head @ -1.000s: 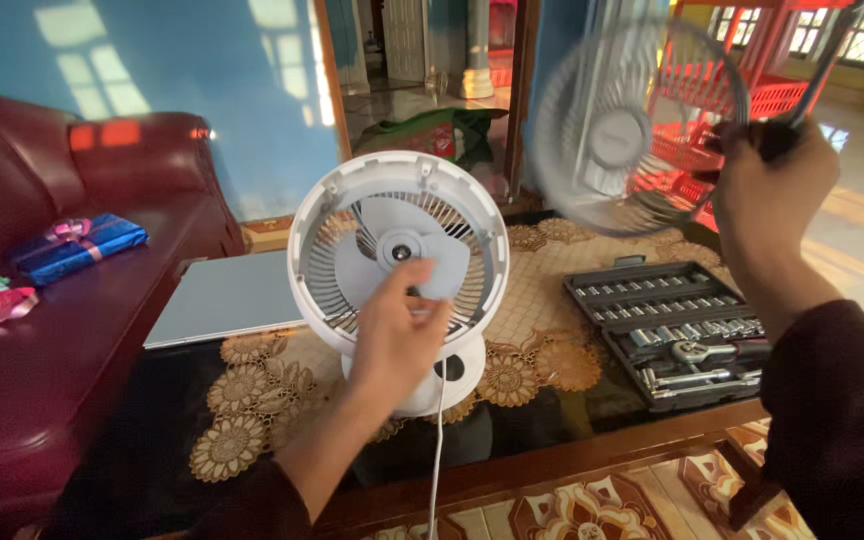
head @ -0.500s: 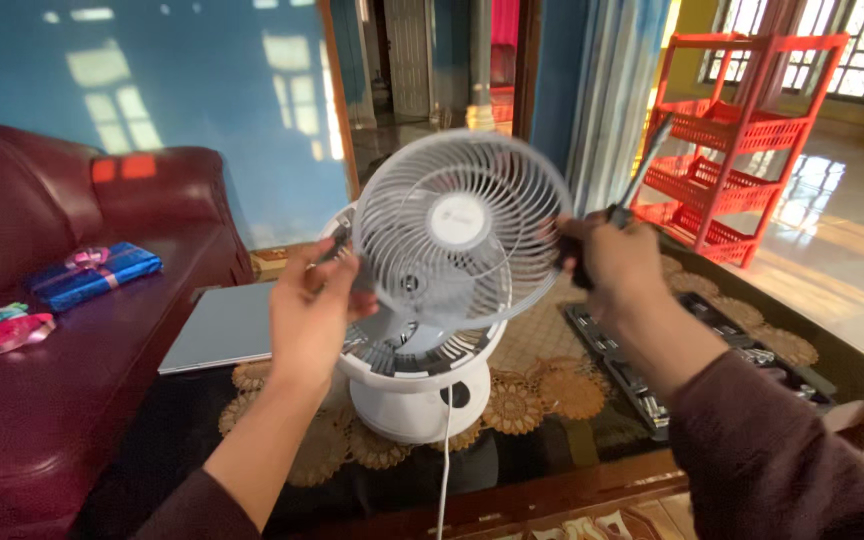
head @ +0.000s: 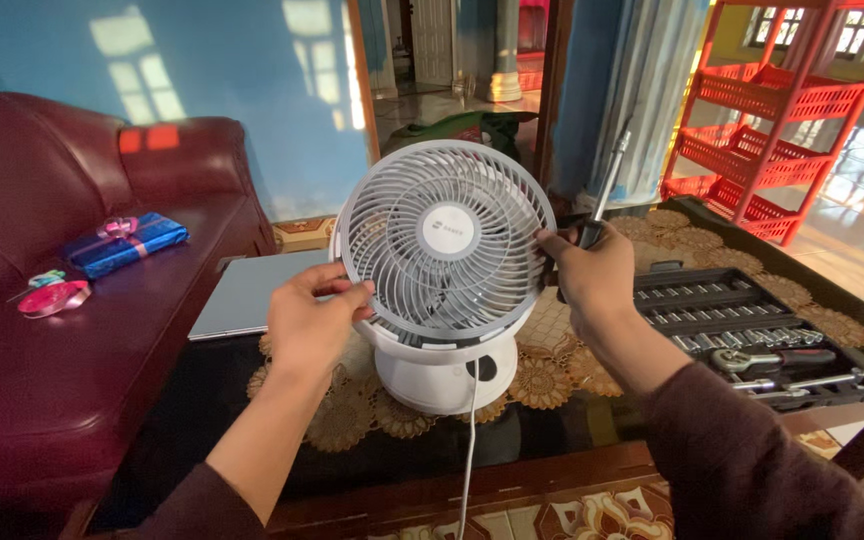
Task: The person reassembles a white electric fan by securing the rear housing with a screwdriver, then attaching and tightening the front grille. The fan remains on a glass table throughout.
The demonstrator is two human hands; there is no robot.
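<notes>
A small white table fan (head: 442, 375) stands on a dark glass table (head: 202, 400). Its round grey front grille (head: 445, 242) is held up against the fan's front. My left hand (head: 314, 320) grips the grille's lower left rim. My right hand (head: 587, 270) pinches the grille's right rim and also holds a screwdriver (head: 607, 185) whose shaft points up. The fan's white cord (head: 469, 450) hangs down off the table's front edge.
An open black socket tool case (head: 742, 330) lies right of the fan. A grey laptop (head: 247, 292) lies behind at the left. A dark red sofa (head: 72, 380) holds a blue gift box (head: 124, 243) and a pink item (head: 52, 298). A red plastic rack (head: 787, 100) stands at the back right.
My right hand brought the grille down from the upper right to the fan's front. My left hand moved from the fan's hub to the grille's left rim.
</notes>
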